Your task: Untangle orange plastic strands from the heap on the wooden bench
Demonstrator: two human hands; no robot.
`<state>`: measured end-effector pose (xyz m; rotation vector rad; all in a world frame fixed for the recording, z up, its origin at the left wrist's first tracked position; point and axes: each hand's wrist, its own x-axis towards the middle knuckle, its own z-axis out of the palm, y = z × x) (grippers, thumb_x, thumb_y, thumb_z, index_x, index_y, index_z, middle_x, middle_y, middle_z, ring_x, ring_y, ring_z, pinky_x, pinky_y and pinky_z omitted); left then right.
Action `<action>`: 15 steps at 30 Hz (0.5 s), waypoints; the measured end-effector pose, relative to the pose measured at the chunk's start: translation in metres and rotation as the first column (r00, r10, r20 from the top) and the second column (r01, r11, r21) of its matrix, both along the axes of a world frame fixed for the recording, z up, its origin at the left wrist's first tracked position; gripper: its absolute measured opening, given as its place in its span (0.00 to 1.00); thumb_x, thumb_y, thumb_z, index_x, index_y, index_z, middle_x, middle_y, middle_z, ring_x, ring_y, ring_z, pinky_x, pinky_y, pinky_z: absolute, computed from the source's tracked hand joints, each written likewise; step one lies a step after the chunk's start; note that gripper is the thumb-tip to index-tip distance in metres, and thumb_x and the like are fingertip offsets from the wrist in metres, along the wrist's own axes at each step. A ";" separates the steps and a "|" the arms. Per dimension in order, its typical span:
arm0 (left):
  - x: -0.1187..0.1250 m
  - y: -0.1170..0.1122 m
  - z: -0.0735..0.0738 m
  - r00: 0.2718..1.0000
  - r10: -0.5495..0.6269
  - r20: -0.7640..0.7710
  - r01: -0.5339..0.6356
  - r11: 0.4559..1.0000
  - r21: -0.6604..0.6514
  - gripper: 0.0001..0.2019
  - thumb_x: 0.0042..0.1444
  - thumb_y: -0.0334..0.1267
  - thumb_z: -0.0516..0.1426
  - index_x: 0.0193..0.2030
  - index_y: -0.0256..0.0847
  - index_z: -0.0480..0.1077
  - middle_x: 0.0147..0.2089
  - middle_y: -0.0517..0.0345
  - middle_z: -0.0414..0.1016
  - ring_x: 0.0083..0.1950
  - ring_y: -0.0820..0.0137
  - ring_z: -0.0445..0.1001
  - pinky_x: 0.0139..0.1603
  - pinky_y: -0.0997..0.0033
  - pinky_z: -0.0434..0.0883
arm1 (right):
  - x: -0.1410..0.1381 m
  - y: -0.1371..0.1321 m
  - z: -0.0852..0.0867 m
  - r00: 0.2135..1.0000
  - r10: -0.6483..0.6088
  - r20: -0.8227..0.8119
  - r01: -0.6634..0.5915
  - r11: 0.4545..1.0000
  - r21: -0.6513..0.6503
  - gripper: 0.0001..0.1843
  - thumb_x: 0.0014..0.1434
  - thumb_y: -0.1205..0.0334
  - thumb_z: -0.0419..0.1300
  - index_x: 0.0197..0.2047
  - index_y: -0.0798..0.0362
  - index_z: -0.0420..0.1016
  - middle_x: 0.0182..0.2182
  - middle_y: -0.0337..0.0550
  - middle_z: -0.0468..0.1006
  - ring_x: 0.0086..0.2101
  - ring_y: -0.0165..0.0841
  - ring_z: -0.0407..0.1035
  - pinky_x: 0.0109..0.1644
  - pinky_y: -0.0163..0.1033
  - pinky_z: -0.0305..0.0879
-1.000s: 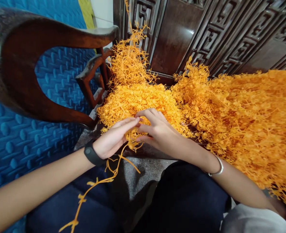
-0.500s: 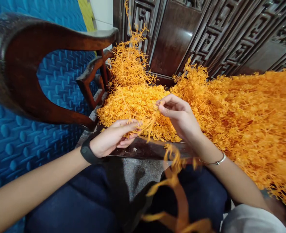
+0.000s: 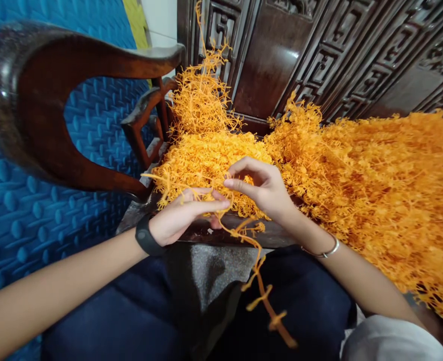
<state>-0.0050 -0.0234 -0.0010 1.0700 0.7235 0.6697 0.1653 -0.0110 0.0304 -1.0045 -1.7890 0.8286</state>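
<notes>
My left hand [image 3: 191,210], with a black band at its wrist, grips a thin orange branched strand [image 3: 262,288] between thumb and fingers. One end of the strand pokes out to the left over the pile; the other hangs down over my lap. Just to the right, my right hand [image 3: 261,188] has thumb and forefinger pinched together close to the left fingertips, at a fine upper bit of the same strand. Its other fingers are curled. Behind both hands lies a heap of similar orange branched pieces [image 3: 206,155], plastic-looking.
A much larger orange pile [image 3: 387,190] covers the bench on the right. At the left curves a dark wooden armrest [image 3: 93,183], above a blue textured mat [image 3: 14,210]. The carved wooden backrest [image 3: 266,55] rises behind. My knees [image 3: 131,306] are below the seat edge.
My right hand has come down and left, closer to my left hand, which shifted slightly right. The hanging strand, blurred and near the camera before, has swung back and shows more clearly.
</notes>
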 end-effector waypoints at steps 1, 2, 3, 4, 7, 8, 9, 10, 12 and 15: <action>-0.001 0.000 0.000 1.000 0.009 -0.022 -0.009 1.000 -0.004 0.08 0.49 0.38 0.61 0.33 0.37 0.69 0.20 0.67 0.62 0.20 0.80 0.62 0.26 0.77 0.65 | 0.001 0.000 0.000 1.000 -0.019 -0.017 0.019 1.000 -0.002 0.08 0.49 0.61 0.64 0.27 0.53 0.69 0.26 0.35 0.70 0.30 0.26 0.64 0.37 0.35 0.61; -0.002 0.000 0.002 0.999 0.021 -0.037 -0.021 1.000 -0.007 0.08 0.50 0.39 0.61 0.32 0.37 0.68 0.18 0.69 0.57 0.17 0.82 0.56 0.22 0.79 0.61 | 0.003 0.000 -0.001 0.998 -0.048 -0.046 0.047 0.999 -0.005 0.07 0.50 0.61 0.64 0.27 0.53 0.69 0.26 0.35 0.70 0.30 0.26 0.64 0.37 0.35 0.61; -0.003 0.001 0.004 0.999 0.023 -0.045 -0.023 1.000 -0.004 0.08 0.50 0.39 0.61 0.31 0.38 0.68 0.17 0.71 0.54 0.16 0.83 0.51 0.19 0.80 0.57 | 0.004 0.000 -0.003 0.993 -0.080 -0.083 0.080 0.997 -0.011 0.06 0.50 0.62 0.63 0.27 0.53 0.69 0.26 0.35 0.69 0.30 0.26 0.63 0.37 0.35 0.61; -0.004 0.002 0.006 0.998 0.011 -0.055 -0.010 1.000 0.009 0.08 0.49 0.40 0.61 0.31 0.38 0.68 0.18 0.71 0.54 0.16 0.84 0.49 0.17 0.81 0.53 | 0.005 0.000 -0.004 0.986 -0.115 -0.120 0.113 0.993 -0.021 0.06 0.50 0.63 0.63 0.27 0.52 0.69 0.26 0.35 0.69 0.29 0.25 0.63 0.36 0.34 0.60; -0.009 0.010 0.015 0.990 -0.039 -0.136 0.056 0.991 0.122 0.10 0.47 0.40 0.62 0.29 0.37 0.68 0.21 0.68 0.59 0.17 0.84 0.50 0.16 0.80 0.48 | 0.003 0.001 -0.009 0.961 -0.194 -0.199 0.180 0.980 -0.083 0.04 0.49 0.65 0.62 0.27 0.52 0.69 0.25 0.34 0.68 0.28 0.24 0.61 0.34 0.33 0.59; -0.010 0.012 0.017 0.985 -0.035 -0.170 0.063 0.984 0.165 0.10 0.47 0.41 0.62 0.29 0.37 0.68 0.21 0.67 0.60 0.17 0.84 0.51 0.17 0.80 0.48 | 0.002 0.003 -0.010 0.954 -0.210 -0.215 0.189 0.975 -0.113 0.05 0.48 0.66 0.62 0.26 0.53 0.68 0.24 0.34 0.68 0.27 0.24 0.61 0.33 0.33 0.58; -0.010 0.014 0.018 0.980 -0.014 -0.197 0.055 0.978 0.201 0.10 0.46 0.41 0.62 0.29 0.37 0.68 0.22 0.67 0.60 0.17 0.83 0.52 0.17 0.80 0.49 | 0.003 0.006 -0.010 0.949 -0.222 -0.225 0.194 0.971 -0.142 0.05 0.47 0.67 0.62 0.25 0.53 0.68 0.24 0.34 0.68 0.27 0.24 0.61 0.33 0.33 0.58; -0.010 0.014 0.019 0.975 0.001 -0.224 0.050 0.974 0.222 0.10 0.46 0.41 0.62 0.30 0.37 0.68 0.21 0.67 0.60 0.17 0.83 0.53 0.17 0.79 0.49 | 0.004 0.011 -0.010 0.943 -0.238 -0.234 0.203 0.965 -0.165 0.05 0.46 0.68 0.61 0.24 0.53 0.68 0.24 0.34 0.68 0.26 0.24 0.61 0.32 0.33 0.58; -0.009 0.009 0.015 0.956 -0.050 -0.289 0.114 0.971 0.209 0.09 0.46 0.40 0.61 0.29 0.37 0.68 0.20 0.67 0.61 0.16 0.83 0.53 0.16 0.79 0.50 | 0.016 0.024 -0.008 0.903 -0.324 -0.283 0.287 0.943 -0.167 0.05 0.45 0.70 0.59 0.23 0.53 0.67 0.22 0.34 0.67 0.25 0.23 0.60 0.30 0.32 0.57; -0.004 -0.009 0.005 0.883 -0.263 -0.388 0.326 0.939 0.105 0.08 0.48 0.39 0.59 0.27 0.36 0.69 0.19 0.67 0.61 0.15 0.82 0.55 0.16 0.80 0.51 | 0.049 0.046 -0.005 0.709 -0.553 -0.438 0.593 0.803 -0.054 0.06 0.45 0.71 0.56 0.22 0.52 0.64 0.20 0.32 0.62 0.21 0.23 0.54 0.26 0.32 0.52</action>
